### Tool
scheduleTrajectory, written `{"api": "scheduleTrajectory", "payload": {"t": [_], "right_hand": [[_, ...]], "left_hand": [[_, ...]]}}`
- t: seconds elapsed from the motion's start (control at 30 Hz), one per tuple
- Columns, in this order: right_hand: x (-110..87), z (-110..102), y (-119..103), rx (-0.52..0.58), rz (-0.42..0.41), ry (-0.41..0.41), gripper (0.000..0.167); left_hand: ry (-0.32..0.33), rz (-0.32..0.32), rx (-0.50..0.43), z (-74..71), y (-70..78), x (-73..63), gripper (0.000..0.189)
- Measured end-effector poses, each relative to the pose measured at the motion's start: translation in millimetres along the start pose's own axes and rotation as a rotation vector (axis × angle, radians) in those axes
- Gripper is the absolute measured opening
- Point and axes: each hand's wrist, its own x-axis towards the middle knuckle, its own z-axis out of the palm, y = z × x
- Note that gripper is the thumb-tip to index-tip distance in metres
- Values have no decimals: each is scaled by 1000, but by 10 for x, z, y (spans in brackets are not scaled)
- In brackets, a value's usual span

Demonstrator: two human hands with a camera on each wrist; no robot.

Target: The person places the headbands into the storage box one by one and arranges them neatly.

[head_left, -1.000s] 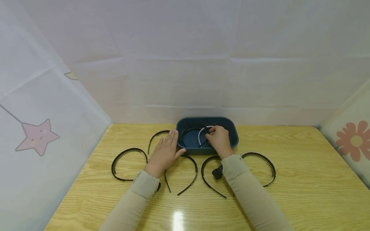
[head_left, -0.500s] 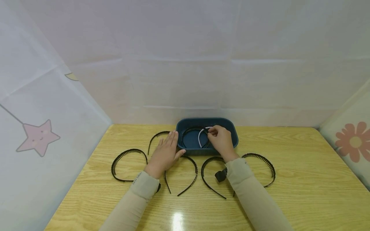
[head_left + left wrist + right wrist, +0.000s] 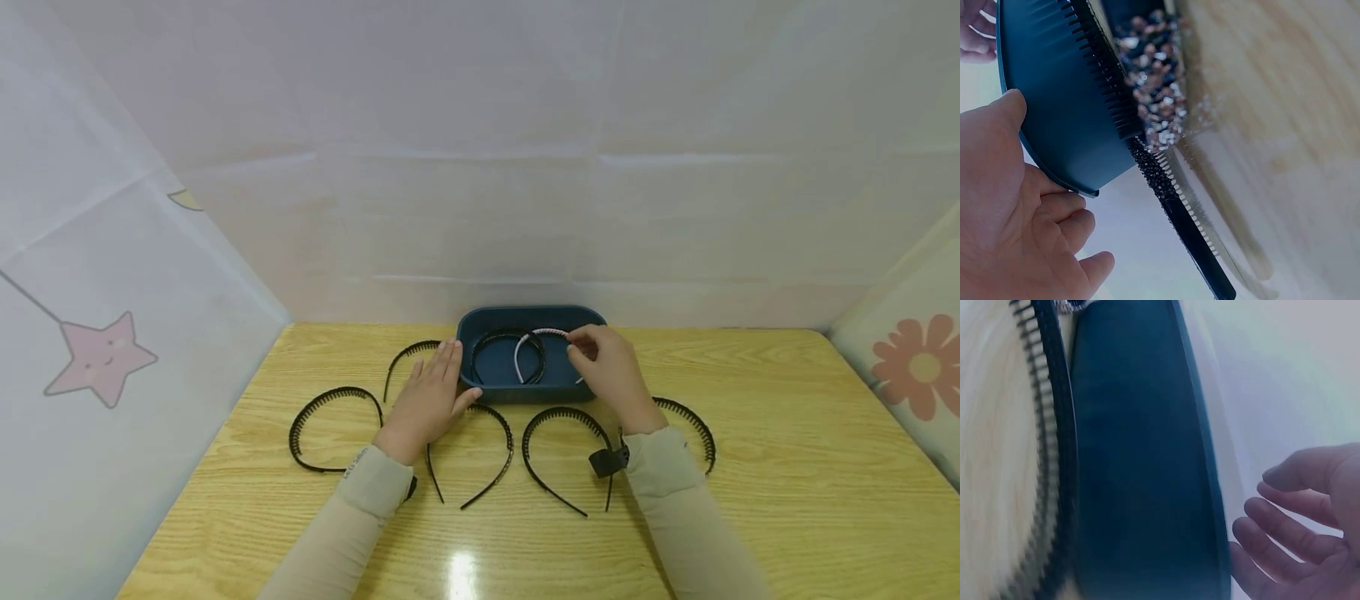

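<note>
On the tabletop point(image 3: 525, 550), we've got our left hand point(image 3: 426, 406) spread against the blue bin point(image 3: 525, 393), probably so it won't slide, while our loose right hand point(image 3: 611, 367) pinches nothing visible by the pink headband point(image 3: 551, 332) inside.

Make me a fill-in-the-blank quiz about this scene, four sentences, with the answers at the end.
1. The bin is coloured ____.
2. Inside it, the pale headband overlaps a ____ headband.
3. The leftmost headband on the table is lined with comb-like ____.
4. The left side of the backdrop shows a smiling pink ____.

Missing words: blue; black; teeth; star.
</note>
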Motion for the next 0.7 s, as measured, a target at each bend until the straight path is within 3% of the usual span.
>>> {"api": "scheduleTrajectory", "payload": {"t": [0.37, 0.7], "right_hand": [[-138, -441, 201, -156, -69, -67, 27], [-264, -711, 439, -249, -15, -134, 28]], "left_hand": [[6, 4, 8, 11, -8, 20, 81], [-1, 3, 3, 3, -6, 9, 82]]}}
